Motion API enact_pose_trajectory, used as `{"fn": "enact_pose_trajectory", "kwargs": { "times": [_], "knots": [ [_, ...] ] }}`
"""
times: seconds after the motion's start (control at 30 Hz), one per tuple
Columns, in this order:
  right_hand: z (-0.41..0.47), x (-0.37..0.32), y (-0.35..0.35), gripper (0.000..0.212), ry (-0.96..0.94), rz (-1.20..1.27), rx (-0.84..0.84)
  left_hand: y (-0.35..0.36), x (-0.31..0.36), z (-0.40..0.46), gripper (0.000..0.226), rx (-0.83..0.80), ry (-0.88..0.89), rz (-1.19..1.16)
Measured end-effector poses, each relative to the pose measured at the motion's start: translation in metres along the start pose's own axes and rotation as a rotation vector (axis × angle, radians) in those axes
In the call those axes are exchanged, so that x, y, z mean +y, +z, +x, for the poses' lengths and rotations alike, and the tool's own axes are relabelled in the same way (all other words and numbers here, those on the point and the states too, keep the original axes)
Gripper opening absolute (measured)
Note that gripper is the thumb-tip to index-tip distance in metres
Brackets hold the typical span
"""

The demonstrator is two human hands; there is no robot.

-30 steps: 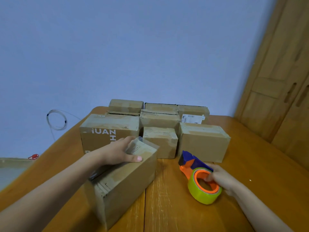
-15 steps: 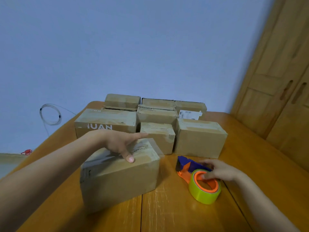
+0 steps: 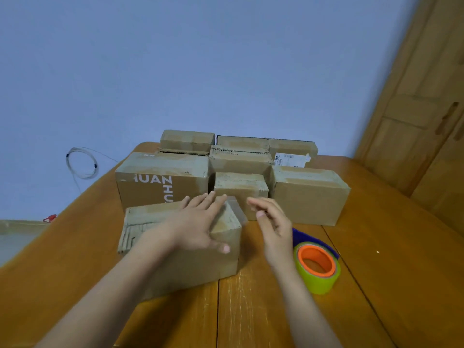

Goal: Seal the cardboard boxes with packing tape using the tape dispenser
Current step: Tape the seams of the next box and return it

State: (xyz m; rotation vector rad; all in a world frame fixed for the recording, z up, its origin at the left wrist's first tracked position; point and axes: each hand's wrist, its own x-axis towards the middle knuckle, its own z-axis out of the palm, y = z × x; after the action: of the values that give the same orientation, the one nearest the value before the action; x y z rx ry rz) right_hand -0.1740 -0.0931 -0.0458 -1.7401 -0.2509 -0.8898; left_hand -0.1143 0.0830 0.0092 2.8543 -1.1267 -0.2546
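Note:
A cardboard box (image 3: 175, 270) lies on the wooden table (image 3: 389, 285) in front of me. My left hand (image 3: 200, 224) rests flat on its top, fingers straight, thumb over the front face. A loose strip of clear tape (image 3: 236, 209) sticks up at the box's far right corner. My right hand (image 3: 273, 227) hovers just right of that corner, fingers relaxed, holding nothing. The tape dispenser (image 3: 317, 262), with an orange hub, yellow-green roll and blue body, lies on the table to the right of my right wrist, untouched.
Several more cardboard boxes stand in rows behind, among them a large printed box (image 3: 160, 182), a small middle box (image 3: 241, 189) and a right box (image 3: 308, 194). A wooden cabinet (image 3: 421, 126) stands at right. A coiled cable (image 3: 81, 163) hangs on the blue wall.
The box has come to rest flat in front of me under my left hand. My right hand let go of the tape dispenser and rose toward the box's right corner.

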Motion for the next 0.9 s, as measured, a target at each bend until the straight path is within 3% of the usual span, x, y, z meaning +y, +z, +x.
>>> {"fn": "enact_pose_trajectory", "kwargs": {
  "times": [0.13,0.53,0.67,0.77,0.9],
  "knots": [
    [-0.008,0.019,0.025,0.035,0.017,0.141,0.13,0.004,-0.018,-0.008,0.114,0.074,0.09,0.02],
    [-0.03,0.034,0.041,0.049,-0.179,-0.004,0.094,0.002,-0.018,-0.018,0.116,0.128,0.079,-0.192],
    [-0.034,0.036,0.044,0.053,-0.141,-0.004,0.147,0.001,-0.018,-0.019,0.107,0.139,0.079,-0.226],
    [-0.037,0.039,0.047,0.044,-0.097,0.022,0.156,0.001,-0.019,-0.019,0.106,0.131,0.077,-0.247],
    [-0.048,0.036,0.056,0.044,0.107,0.166,0.133,0.001,-0.02,-0.018,0.105,0.118,0.088,-0.244]
  ]
}}
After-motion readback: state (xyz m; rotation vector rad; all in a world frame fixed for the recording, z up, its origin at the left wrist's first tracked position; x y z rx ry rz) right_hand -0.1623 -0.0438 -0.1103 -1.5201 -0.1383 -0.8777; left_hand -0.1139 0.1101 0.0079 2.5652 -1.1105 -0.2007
